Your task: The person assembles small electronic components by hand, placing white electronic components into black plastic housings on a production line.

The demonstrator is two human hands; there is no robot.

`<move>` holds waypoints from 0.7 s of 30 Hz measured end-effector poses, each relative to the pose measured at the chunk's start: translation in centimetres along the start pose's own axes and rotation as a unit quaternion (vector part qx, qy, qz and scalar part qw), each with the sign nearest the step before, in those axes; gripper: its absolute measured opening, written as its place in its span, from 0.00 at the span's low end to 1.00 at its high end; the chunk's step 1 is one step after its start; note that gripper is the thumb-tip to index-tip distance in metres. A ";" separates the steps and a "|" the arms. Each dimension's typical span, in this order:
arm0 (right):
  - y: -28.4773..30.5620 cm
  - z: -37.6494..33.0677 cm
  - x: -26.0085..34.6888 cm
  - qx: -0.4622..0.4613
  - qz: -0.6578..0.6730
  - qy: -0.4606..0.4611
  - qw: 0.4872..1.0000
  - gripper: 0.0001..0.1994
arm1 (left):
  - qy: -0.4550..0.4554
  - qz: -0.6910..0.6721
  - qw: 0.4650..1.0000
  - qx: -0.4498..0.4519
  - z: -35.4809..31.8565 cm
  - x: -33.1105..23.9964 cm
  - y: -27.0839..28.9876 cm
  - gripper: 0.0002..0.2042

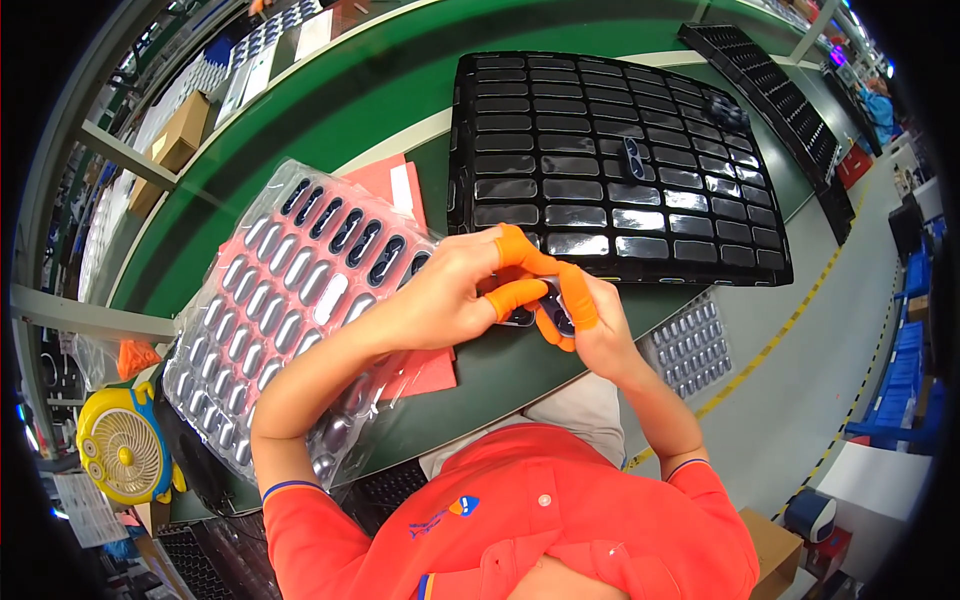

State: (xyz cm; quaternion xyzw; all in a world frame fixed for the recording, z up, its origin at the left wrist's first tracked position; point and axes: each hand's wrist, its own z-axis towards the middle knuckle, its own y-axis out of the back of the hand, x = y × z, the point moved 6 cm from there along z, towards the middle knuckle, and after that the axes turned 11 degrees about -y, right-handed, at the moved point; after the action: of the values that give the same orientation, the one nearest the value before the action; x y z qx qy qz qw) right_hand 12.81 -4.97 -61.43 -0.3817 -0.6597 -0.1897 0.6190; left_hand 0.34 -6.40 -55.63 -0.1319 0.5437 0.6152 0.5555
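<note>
My left hand (458,290) and my right hand (603,325) meet above the near edge of the bench. Orange finger cots cover several fingertips on both. Pinched between them is a small dark oval part (556,308), partly hidden by the fingers. To the left lies a clear plastic blister tray (240,305) of oval pockets, with dark oval parts (347,230) in its far row. My left forearm crosses over it. A black pocketed tray (573,190) lies just beyond my hands. One dark oval part (633,158) rests on it, and several dark pieces (727,112) sit clustered near its far right corner.
Pink foam sheets (425,376) lie under the blister tray. A yellow fan (125,455) stands at the left. Another black tray (768,90) is at the far right. A clear tray (692,345) shows below the bench's right edge. A cardboard box (180,130) stands far left.
</note>
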 end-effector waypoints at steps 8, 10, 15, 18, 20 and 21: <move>-0.3 0.3 -0.5 -0.042 -0.094 0.002 0.995 0.14 | -0.044 0.055 0.997 -0.006 -0.7 0.6 -0.8 0.10; 0.0 0.7 -0.8 -0.030 -0.062 -0.052 0.996 0.13 | -0.050 0.055 0.997 -0.010 -0.6 0.2 -0.5 0.12; 0.7 0.8 1.7 -0.116 -0.051 0.146 0.981 0.13 | 0.069 0.018 0.994 -0.085 -0.6 -0.6 0.9 0.20; -1.5 0.5 2.4 -0.079 0.045 0.203 0.975 0.14 | 0.021 0.079 0.994 -0.078 -2.0 -1.3 1.5 0.23; -1.7 0.2 3.5 -0.118 0.008 0.217 0.969 0.15 | 0.013 0.096 0.990 -0.100 -3.3 -1.3 3.6 0.21; -0.8 0.0 4.5 -0.182 -0.069 0.211 0.958 0.15 | 0.008 0.101 0.989 -0.109 -3.8 -1.2 4.8 0.21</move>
State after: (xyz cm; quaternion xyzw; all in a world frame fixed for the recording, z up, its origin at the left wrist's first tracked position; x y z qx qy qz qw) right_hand 12.49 -4.31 -56.97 -0.3925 -0.4928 -0.4253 0.6498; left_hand -4.88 -9.15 -53.57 -0.1405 0.4885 0.7226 0.4685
